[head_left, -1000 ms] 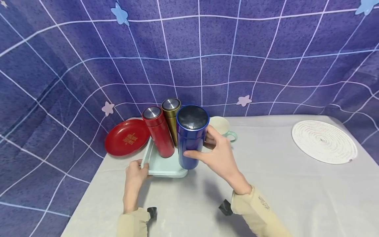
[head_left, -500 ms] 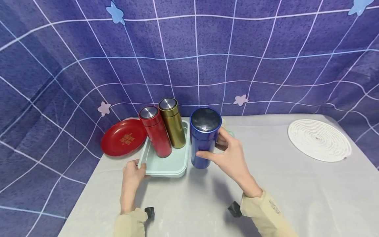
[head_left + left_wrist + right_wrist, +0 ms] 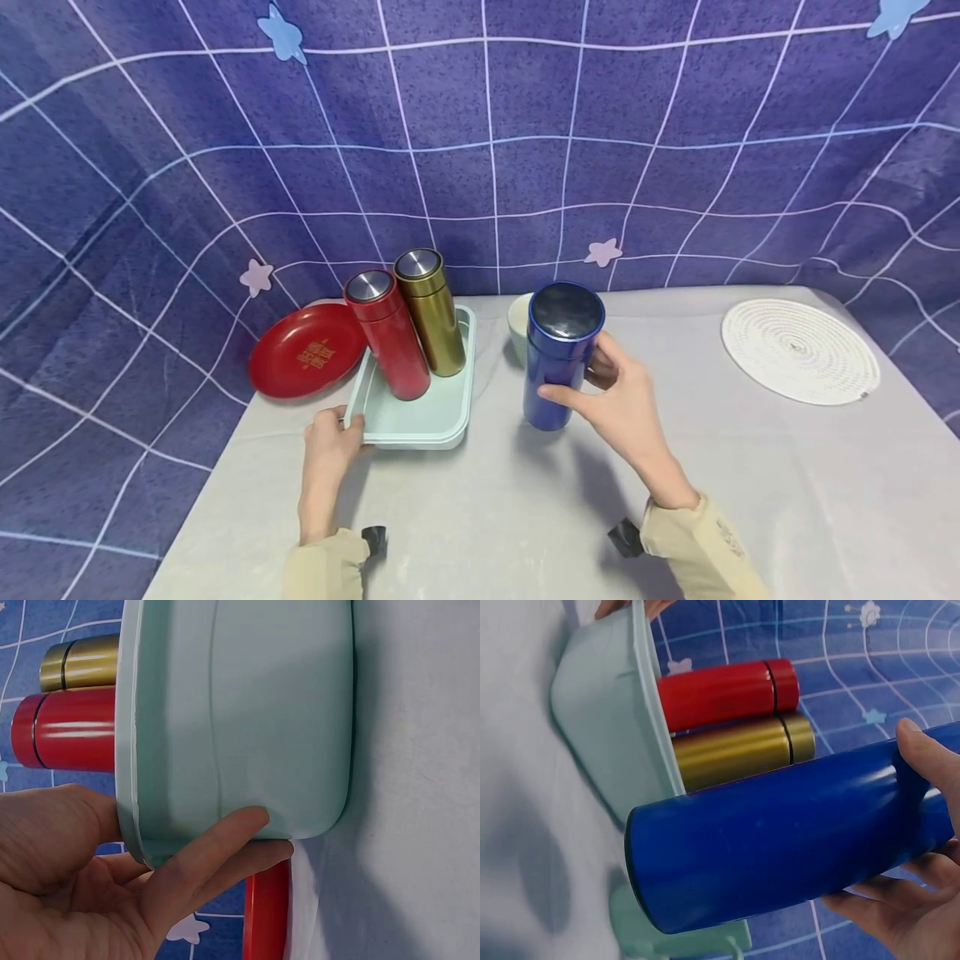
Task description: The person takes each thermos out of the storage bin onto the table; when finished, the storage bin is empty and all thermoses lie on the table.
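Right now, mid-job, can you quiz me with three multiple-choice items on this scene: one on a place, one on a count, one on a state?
1. Where is the blue flask?
A. in the tray
B. right of the tray, in front of the pale cup
C. on the red plate

2. How many flasks stand in the mint tray?
A. one
B. two
C. three

3. What is the left hand doing?
A. gripping the tray's near left corner
B. lying flat on the table
C. holding the red flask

Answers:
1 B: the right hand grips the blue flask over the white tablecloth, clear of the tray.
2 B: only the red flask and the gold flask stand in it.
3 A: the left wrist view shows its fingers curled under the tray's rim.
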`<state>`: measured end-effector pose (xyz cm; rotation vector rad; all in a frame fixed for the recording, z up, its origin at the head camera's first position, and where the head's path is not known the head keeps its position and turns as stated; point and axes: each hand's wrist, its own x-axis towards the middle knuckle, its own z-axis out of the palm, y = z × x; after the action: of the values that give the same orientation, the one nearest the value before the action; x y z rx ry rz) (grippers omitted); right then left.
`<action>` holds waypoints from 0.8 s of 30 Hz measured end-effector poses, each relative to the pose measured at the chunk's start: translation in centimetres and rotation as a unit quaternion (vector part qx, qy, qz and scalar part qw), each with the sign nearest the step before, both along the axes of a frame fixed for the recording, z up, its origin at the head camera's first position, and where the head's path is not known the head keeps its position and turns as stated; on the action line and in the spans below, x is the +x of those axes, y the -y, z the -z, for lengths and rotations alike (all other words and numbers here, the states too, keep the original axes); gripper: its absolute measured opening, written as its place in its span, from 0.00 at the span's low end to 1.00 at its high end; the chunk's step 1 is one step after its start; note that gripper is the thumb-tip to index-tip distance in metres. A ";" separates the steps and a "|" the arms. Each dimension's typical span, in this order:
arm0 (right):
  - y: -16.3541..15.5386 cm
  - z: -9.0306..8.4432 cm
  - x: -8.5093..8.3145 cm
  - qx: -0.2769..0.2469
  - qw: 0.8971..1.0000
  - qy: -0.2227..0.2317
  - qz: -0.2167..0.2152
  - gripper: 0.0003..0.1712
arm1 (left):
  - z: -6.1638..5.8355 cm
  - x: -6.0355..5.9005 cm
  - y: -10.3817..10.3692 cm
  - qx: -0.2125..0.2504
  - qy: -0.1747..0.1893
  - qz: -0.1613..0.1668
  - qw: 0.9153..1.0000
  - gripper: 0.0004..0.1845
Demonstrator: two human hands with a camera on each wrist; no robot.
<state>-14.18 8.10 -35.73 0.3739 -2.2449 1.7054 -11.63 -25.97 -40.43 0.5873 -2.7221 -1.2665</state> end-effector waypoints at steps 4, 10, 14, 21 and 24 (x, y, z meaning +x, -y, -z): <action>-0.9 0.3 0.0 0.004 1.000 0.002 0.015 0.37 | 0.0 0.0 0.0 0.000 -0.001 0.000 1.000 0.20; -2.2 0.8 0.0 0.013 0.999 0.008 0.038 0.37 | -0.1 0.0 -0.1 0.001 -0.001 0.000 1.000 0.20; -3.1 1.3 0.0 0.017 0.998 0.018 0.053 0.38 | -0.1 0.0 -0.1 -0.005 -0.002 -0.001 1.000 0.21; -5.3 2.4 0.2 0.033 0.996 0.024 0.085 0.38 | 0.0 0.0 -0.1 -0.008 0.001 -0.002 1.000 0.21; -6.4 2.7 0.2 0.046 0.993 0.019 0.103 0.37 | 0.1 -0.1 -0.1 -0.007 0.000 -0.003 1.000 0.21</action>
<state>-13.97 14.48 -38.39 0.1236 -2.3053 1.5200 -11.69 -25.89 -40.49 0.5931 -2.7261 -1.2452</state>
